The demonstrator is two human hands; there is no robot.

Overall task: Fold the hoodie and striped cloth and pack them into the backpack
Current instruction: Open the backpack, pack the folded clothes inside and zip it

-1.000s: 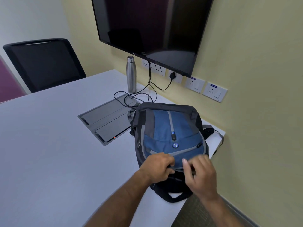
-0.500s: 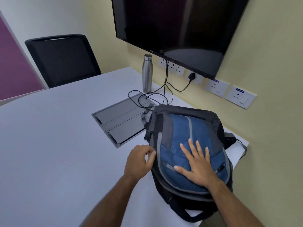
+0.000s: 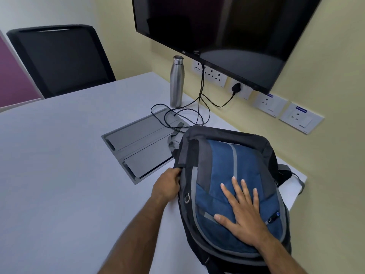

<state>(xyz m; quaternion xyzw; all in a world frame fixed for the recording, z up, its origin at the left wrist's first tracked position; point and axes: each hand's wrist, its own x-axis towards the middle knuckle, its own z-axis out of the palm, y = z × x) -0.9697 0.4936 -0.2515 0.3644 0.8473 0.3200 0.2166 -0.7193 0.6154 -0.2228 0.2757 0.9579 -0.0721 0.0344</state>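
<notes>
A blue, grey and black backpack point(image 3: 223, 161) lies on its back at the right end of the white table point(image 3: 59, 175), front panel up. My right hand point(image 3: 242, 212) lies flat on the blue front pocket, fingers spread and straight. My left hand point(image 3: 167, 185) grips the backpack's left side near the black edge, fingers curled round the fabric. A bit of grey cloth point(image 3: 173, 142) pokes out at the backpack's upper left corner. No hoodie or striped cloth shows anywhere else.
A grey cable hatch point(image 3: 138, 143) is set into the table left of the backpack, with black cables point(image 3: 197, 113) looping to wall sockets. A steel bottle point(image 3: 177, 82) stands by the wall under a mounted screen point(image 3: 217, 26). A black chair point(image 3: 59, 60) stands at the far side.
Both hands left the backpack's lower zipper. My right hand spread flat on the front pocket, my left hand moved to the left side and took hold of it. The view shifted closer.
</notes>
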